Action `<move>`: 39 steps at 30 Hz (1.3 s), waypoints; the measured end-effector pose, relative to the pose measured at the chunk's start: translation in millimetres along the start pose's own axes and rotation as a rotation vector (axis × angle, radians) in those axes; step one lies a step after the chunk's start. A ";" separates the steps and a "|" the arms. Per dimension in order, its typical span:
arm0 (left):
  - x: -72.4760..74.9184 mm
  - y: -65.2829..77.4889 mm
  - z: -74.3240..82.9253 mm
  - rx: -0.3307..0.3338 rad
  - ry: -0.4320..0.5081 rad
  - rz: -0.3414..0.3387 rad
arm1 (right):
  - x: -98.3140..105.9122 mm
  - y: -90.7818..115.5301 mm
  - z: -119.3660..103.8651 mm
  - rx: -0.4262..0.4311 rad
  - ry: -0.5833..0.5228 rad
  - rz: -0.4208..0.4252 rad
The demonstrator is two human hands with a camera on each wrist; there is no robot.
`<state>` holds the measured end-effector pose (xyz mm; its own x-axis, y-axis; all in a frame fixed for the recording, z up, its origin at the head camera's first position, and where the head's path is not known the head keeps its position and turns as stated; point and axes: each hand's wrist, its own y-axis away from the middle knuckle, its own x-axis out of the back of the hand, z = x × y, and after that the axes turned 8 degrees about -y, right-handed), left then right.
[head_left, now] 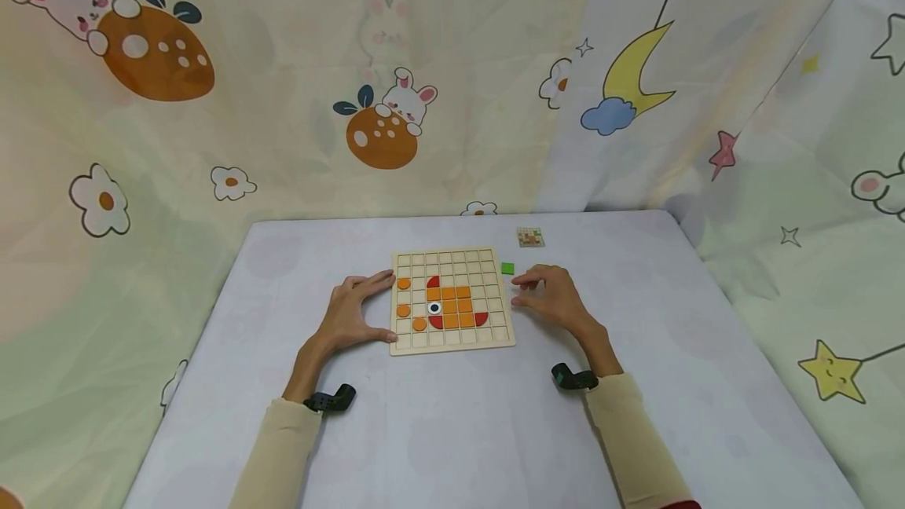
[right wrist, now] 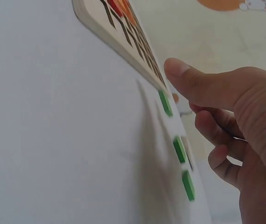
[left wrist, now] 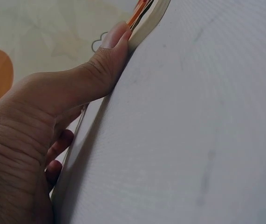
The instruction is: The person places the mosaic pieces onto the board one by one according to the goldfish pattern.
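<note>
A wooden grid board [head_left: 452, 341] lies on the table with orange and red pieces set in its squares. One white piece [head_left: 434, 308] with a dark ring sits among them. My left hand [head_left: 345, 316] rests on the board's left edge, fingers extended and thumb spread toward the near corner; the left wrist view shows that thumb [left wrist: 100, 70] against the rim. Just off the right edge hovers my right hand [head_left: 560, 298], thumb and index finger apart with nothing between them. A green square tile [head_left: 507, 268] lies beyond its fingertips. Green pieces [right wrist: 179, 149] show below the hand in the right wrist view.
A small picture card [head_left: 530, 237] lies near the table's far edge, right of the board. Loose-looking orange discs [head_left: 404, 283] sit in the board's left columns. The white-covered table [head_left: 452, 430] meets a patterned cloth backdrop [head_left: 283, 100] behind.
</note>
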<state>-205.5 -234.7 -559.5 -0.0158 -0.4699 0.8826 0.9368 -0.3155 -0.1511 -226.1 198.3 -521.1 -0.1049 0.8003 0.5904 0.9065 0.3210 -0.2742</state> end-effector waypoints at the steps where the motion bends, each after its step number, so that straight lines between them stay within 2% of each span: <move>1: -0.1 -0.2 0.1 0.001 0.002 0.000 | 4.2 0.7 2.6 -0.018 -0.001 0.010; 8: -1.2 -1.0 -1.2 -0.001 0.004 0.002 | 30.2 6.6 25.7 -0.114 0.032 0.080; 15: 0.2 0.2 -0.9 -0.003 0.018 0.008 | 45.3 11.4 42.8 -0.100 0.066 0.094; 22: 0.0 1.0 0.7 -0.001 0.030 -0.002 | 51.4 15.6 55.5 -0.071 0.098 0.057; 39: 0.3 0.8 1.2 -0.007 0.022 0.003 | 53.0 11.8 54.7 -0.098 0.074 0.053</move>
<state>-204.3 -234.1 -558.8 -0.0206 -0.4892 0.8719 0.9343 -0.3199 -0.1575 -243.3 272.2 -534.5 -0.0285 0.7740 0.6326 0.9460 0.2253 -0.2330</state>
